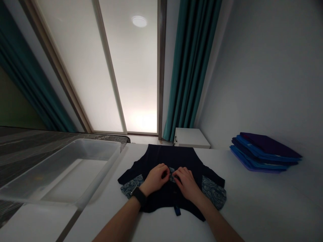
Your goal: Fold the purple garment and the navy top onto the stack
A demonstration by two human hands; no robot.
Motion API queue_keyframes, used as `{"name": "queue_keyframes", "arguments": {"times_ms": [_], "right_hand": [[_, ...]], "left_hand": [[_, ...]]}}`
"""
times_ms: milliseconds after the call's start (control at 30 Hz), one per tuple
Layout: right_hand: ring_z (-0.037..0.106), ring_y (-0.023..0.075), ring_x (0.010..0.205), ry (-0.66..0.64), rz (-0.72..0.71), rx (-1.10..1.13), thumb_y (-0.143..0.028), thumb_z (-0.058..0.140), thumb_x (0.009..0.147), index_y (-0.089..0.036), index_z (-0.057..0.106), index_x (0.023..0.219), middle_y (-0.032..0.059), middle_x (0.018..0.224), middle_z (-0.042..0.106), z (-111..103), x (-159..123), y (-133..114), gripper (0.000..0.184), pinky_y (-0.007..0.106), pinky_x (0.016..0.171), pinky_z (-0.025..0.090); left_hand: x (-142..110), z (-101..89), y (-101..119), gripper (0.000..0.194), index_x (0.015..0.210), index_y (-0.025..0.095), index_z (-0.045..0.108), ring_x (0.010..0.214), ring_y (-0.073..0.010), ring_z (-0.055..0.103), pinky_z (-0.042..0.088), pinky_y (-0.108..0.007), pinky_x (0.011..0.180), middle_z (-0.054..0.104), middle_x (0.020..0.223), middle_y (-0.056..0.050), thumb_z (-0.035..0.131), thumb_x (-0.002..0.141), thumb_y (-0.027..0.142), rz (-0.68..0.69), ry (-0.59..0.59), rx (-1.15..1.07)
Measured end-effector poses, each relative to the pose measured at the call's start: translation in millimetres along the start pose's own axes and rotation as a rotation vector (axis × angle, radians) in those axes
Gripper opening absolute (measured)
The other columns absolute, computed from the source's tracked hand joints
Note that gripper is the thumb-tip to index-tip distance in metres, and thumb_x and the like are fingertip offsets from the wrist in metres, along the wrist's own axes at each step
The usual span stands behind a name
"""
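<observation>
A dark navy shirt (174,154) lies spread flat on the white table, with blue paisley cloth showing at both sides. A small strip of the same paisley cloth (172,174) shows in the middle, between my hands. My left hand (156,178), with a black watch on its wrist, is closed in a pinch at the strip's left end. At the right end, my right hand (187,182) also pinches the cloth with thumb and fingers. A small blue tab (177,211) sticks out at the shirt's near edge.
To the left stands a translucent plastic bin (101,178). A stack of folded blue and purple cloths (264,153) sits at the right of the table (252,208), near the wall. A white cabinet (191,137) stands beyond the far edge, below a teal curtain (193,67).
</observation>
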State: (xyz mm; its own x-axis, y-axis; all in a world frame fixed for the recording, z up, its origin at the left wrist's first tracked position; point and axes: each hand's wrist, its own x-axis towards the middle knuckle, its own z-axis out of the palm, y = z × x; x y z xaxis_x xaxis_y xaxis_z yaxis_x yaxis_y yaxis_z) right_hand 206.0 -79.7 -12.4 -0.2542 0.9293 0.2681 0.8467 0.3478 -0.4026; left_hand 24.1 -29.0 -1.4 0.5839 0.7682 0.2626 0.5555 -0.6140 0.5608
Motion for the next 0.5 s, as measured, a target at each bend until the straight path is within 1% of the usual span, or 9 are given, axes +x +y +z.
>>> {"name": "queue_keyframes", "arguments": {"times_ms": [100,200,300,333,433,500], "right_hand": [[0.054,0.0222,0.097,0.03,0.017,0.042,-0.013,0.043,0.091,-0.023,0.057,0.096,0.0055,0.098,0.062,0.2,0.5,1.3,0.018,0.037,0.085,0.039],[0.056,0.0208,0.095,0.09,0.085,0.122,-0.013,0.039,0.091,-0.022,0.053,0.094,0.0047,0.096,0.062,0.5,1.3,5.0,0.017,0.037,0.085,0.039],[0.057,0.02,0.093,0.135,0.124,0.168,-0.012,0.038,0.088,-0.022,0.05,0.091,0.004,0.094,0.061,1.0,1.8,8.5,0.016,0.036,0.086,0.04],[0.057,0.0199,0.092,0.14,0.125,0.167,-0.011,0.038,0.087,-0.023,0.05,0.09,0.0038,0.093,0.061,1.3,1.7,9.2,0.017,0.036,0.085,0.04],[0.056,0.0198,0.09,0.123,0.102,0.121,-0.008,0.04,0.082,-0.023,0.051,0.087,0.0031,0.09,0.061,2.1,1.3,9.0,0.019,0.034,0.082,0.039],[0.055,0.0199,0.09,0.103,0.079,0.084,-0.007,0.041,0.081,-0.022,0.051,0.086,0.0028,0.089,0.061,2.5,1.0,7.4,0.019,0.034,0.081,0.038]], "left_hand": [[-1.4,-1.3,3.4,0.008,0.081,0.02,0.059,0.082,-0.0163,0.054,0.042,-0.026,0.075,0.058,0.084,-0.001,0.054,0.085,0.015,0.04,-0.023,0.07],[-2.7,-3.2,5.9,0.008,0.08,0.02,0.059,0.083,-0.0171,0.053,0.042,-0.027,0.075,0.059,0.083,-0.001,0.055,0.087,0.018,0.043,-0.032,0.097],[-3.9,-4.0,5.1,0.02,0.072,0.019,0.057,0.081,-0.0176,0.054,0.042,-0.028,0.076,0.059,0.081,-0.002,0.054,0.091,0.025,0.024,-0.023,0.078],[-4.2,-3.7,4.2,0.02,0.073,0.019,0.057,0.081,-0.0176,0.054,0.042,-0.028,0.075,0.059,0.081,-0.002,0.054,0.091,0.026,0.01,-0.016,0.066],[-3.7,-0.7,0.6,0.007,0.088,0.02,0.059,0.081,-0.0175,0.056,0.043,-0.028,0.075,0.061,0.084,-0.001,0.055,0.09,0.024,-0.05,0.015,0.03],[-2.0,1.7,-0.6,0.008,0.095,0.021,0.06,0.082,-0.0176,0.057,0.043,-0.028,0.075,0.063,0.086,-0.001,0.054,0.09,0.023,-0.078,0.021,0.022]]}}
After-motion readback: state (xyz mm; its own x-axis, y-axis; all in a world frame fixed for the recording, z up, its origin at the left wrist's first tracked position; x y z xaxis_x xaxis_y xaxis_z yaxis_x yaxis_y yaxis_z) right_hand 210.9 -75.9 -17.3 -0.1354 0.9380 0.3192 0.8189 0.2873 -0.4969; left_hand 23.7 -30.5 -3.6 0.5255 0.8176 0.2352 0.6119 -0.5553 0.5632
